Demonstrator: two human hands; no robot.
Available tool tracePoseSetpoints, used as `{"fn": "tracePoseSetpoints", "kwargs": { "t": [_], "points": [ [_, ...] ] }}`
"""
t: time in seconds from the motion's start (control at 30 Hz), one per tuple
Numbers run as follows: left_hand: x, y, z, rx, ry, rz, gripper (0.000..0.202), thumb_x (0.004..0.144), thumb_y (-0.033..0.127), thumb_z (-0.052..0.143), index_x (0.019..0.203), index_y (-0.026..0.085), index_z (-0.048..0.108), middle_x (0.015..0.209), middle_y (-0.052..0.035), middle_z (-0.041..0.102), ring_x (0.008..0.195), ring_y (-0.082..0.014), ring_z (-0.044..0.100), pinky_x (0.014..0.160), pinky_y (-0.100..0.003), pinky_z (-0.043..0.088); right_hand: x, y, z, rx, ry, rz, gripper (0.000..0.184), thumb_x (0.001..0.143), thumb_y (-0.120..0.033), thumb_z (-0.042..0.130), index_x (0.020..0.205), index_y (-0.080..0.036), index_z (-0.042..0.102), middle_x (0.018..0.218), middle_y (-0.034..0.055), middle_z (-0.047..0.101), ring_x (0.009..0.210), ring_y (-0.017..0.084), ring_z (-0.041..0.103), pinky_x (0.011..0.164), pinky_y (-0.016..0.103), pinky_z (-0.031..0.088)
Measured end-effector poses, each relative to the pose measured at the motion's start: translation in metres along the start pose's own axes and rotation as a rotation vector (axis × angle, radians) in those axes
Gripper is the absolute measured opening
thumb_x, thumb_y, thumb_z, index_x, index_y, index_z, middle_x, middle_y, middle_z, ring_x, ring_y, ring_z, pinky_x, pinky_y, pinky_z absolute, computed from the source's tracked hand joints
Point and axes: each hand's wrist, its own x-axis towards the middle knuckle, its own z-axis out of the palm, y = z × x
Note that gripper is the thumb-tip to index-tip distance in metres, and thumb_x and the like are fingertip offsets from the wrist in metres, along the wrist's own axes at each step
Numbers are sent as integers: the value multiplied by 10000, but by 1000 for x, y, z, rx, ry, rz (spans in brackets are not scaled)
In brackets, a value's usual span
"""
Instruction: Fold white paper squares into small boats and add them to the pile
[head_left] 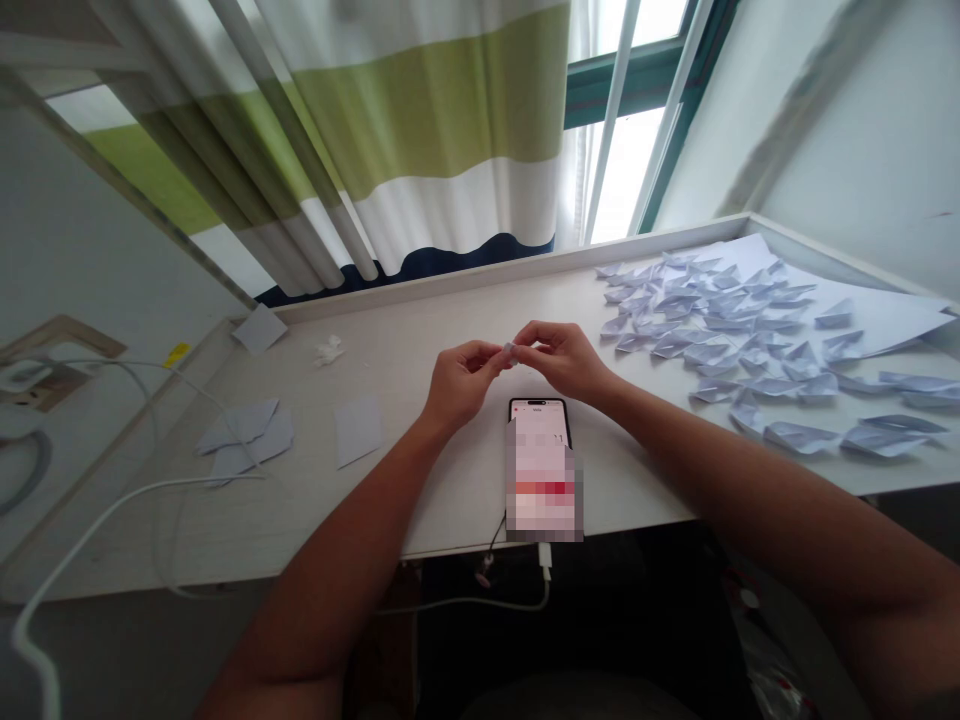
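Note:
Between my fingertips is a small folded piece of white paper (pixel 511 349), mostly hidden by the fingers. My left hand (pixel 466 380) pinches it from the left, and my right hand (pixel 559 352) grips it from the right with thumb and fingers. Both hands are held close together over the white table (pixel 420 500). Just below them lies a phone (pixel 537 450), its screen lit and partly blurred out. Many folded paper boats (pixel 720 320) crowd the table to the right of my right hand.
Flat paper squares (pixel 358 430) and a stack of paper pieces (pixel 251 440) lie on the left. Crumpled white scraps (pixel 328 350) sit farther back. A white charging cable (pixel 546 565) plugs into the phone's lower end. Larger white sheets (pixel 885 310) lie beneath the boats.

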Motion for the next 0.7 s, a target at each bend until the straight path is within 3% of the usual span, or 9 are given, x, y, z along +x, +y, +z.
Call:
{"fn": "tracePoseSetpoints", "kwargs": {
  "t": [0.17, 0.33, 0.53, 0.63, 0.7],
  "points": [
    [0, 8, -3, 35, -40, -17, 383, 851, 559, 904, 857, 186, 817, 811, -79, 816, 761, -229, 799, 732, -353, 598, -2, -3, -2, -44, -47, -8, 397, 894, -568, 870, 837, -197, 741, 755, 41, 754, 695, 183, 706, 665, 356, 587],
    [1, 7, 1, -90, 27, -45, 395, 801, 568, 937, 855, 199, 808, 811, -39, 807, 721, -209, 799, 715, -337, 597, -2, -3, 4, 117, 15, 16, 441, 890, -642, 854, 860, -220, 731, 686, -1, 718, 618, 168, 701, 630, 355, 628],
    [3, 4, 0, -149, 111, -32, 389, 779, 520, 956, 958, 205, 814, 860, -14, 798, 755, -190, 794, 783, -350, 644, 1, 1, 7, 238, 99, 46, 512, 804, -694, 907, 864, -221, 722, 775, 9, 760, 693, 181, 750, 740, 412, 714],
    [2, 6, -2, -78, 53, 8, 414, 816, 472, 938, 1136, 235, 822, 927, -15, 801, 765, -181, 796, 749, -321, 632, 1, 1, 7, 243, 108, 18, 512, 793, -685, 918, 856, -218, 718, 814, 22, 769, 759, 197, 762, 799, 450, 728],
    [1, 9, -3, -13, 8, 36, 359, 863, 451, 902, 1140, 235, 832, 955, -34, 812, 799, -190, 801, 737, -313, 623, 1, 1, 7, 247, 92, 1, 487, 803, -654, 925, 868, -215, 725, 832, 28, 768, 778, 201, 761, 816, 462, 730]
  ]
}}
